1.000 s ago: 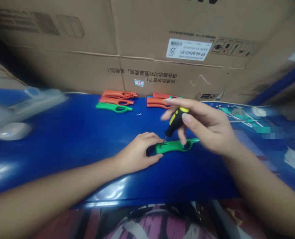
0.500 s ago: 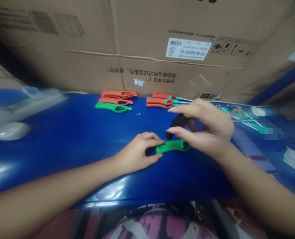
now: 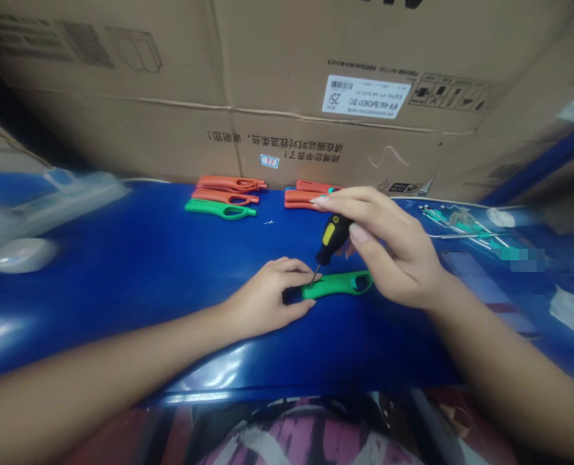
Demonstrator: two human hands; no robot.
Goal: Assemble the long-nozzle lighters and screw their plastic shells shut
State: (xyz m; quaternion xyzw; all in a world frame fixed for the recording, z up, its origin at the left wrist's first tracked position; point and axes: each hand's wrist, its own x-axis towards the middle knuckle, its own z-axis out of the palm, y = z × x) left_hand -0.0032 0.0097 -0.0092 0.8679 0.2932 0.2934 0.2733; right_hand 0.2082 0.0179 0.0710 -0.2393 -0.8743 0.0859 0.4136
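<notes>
A green lighter body (image 3: 338, 285) with a finger loop lies flat on the blue table. My left hand (image 3: 272, 294) grips its left end between thumb and fingers. In my right hand (image 3: 393, 248) is a small screwdriver (image 3: 334, 236) with a black and yellow handle, its thin shaft slanting down to the left end of the body. The thumb sits beside the handle, and the index finger arches over its top. Whether the tip sits in a screw is too small to tell.
Orange lighter bodies (image 3: 223, 196) and a green one (image 3: 214, 208) lie at the back; more orange lighters (image 3: 301, 198) sit right of them. Teal parts with metal rods (image 3: 475, 229), a phone (image 3: 485, 290) and a white mouse-like object (image 3: 22, 256) are around. A cardboard box (image 3: 277, 77) stands behind.
My right hand has shifted slightly left and its fingers have changed position around the handle. The screwdriver stands steeper, with more of its handle showing. My left hand and the green body stay put.
</notes>
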